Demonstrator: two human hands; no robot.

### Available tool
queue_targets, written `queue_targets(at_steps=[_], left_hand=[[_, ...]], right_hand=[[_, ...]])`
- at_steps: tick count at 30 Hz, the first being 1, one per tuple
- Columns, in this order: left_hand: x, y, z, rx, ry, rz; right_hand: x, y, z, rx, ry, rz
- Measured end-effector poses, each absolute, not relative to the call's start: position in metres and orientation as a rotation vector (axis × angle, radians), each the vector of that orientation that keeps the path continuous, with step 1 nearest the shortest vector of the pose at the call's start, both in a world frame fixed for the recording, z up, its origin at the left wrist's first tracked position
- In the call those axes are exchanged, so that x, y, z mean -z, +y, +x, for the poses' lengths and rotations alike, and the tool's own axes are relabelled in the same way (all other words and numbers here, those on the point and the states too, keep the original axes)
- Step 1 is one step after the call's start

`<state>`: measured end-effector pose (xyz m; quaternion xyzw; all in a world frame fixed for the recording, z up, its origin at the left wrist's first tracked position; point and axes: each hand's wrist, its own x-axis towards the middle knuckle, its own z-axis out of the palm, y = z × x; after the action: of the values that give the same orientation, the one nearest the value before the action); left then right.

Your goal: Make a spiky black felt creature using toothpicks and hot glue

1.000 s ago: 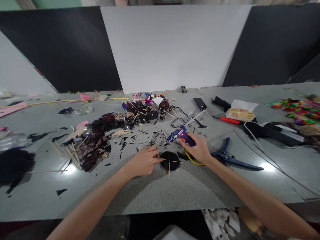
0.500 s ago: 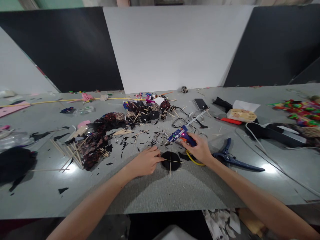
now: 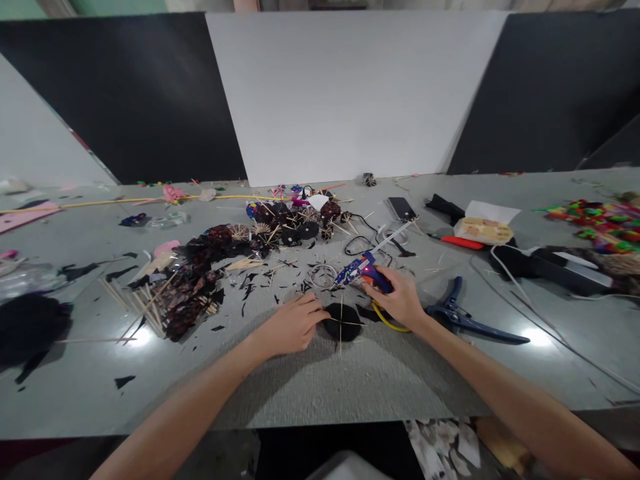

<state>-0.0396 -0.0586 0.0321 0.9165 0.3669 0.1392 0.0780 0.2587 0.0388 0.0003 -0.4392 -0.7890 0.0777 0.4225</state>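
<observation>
A strip of gray table (image 3: 310, 397) separates a stick-crossed black disc (image 3: 350, 331) from the front edge; the left hand (image 3: 295, 325), curled, touches its rim, any pinch unclear, while the right hand (image 3: 399, 297) grasps a blue glue gun (image 3: 369, 267).

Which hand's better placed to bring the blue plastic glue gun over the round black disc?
Right, likely: the right hand holds the glue gun close to the disc; the left hand is at the disc's left edge.

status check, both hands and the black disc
Right hand gripping blue glue gun; left hand at black disc's edge; disc flat, thin sticks crossed on top; black scraps scattered beyond.
</observation>
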Motion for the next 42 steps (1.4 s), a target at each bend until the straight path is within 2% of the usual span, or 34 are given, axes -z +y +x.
queue_targets(at_steps=[7,16,26,33,38,42], left_hand=[[-0.029,-0.056,-0.041,-0.522,1.116,2.715],[-0.021,-0.051,-0.036,-0.893,1.385,2.338],[-0.014,-0.052,-0.023,-0.921,1.217,2.208],[-0.015,-0.026,-0.065,-1.382,1.470,1.511],[-0.004,0.008,-0.128,-2.140,1.623,0.884],[0.010,0.026,-0.168,-2.239,1.679,0.572]], right_hand=[[-0.003,0.038,0.258,-0.196,-1.979,-1.102],[-0.001,0.038,0.259,-0.178,-1.976,-1.111],[-0.007,0.032,0.257,-0.216,-1.980,-1.104],[-0.007,0.036,0.260,-0.217,-1.948,-1.127],[-0.008,0.034,0.260,-0.226,-1.936,-1.140],[-0.007,0.034,0.260,-0.214,-1.941,-1.148]])
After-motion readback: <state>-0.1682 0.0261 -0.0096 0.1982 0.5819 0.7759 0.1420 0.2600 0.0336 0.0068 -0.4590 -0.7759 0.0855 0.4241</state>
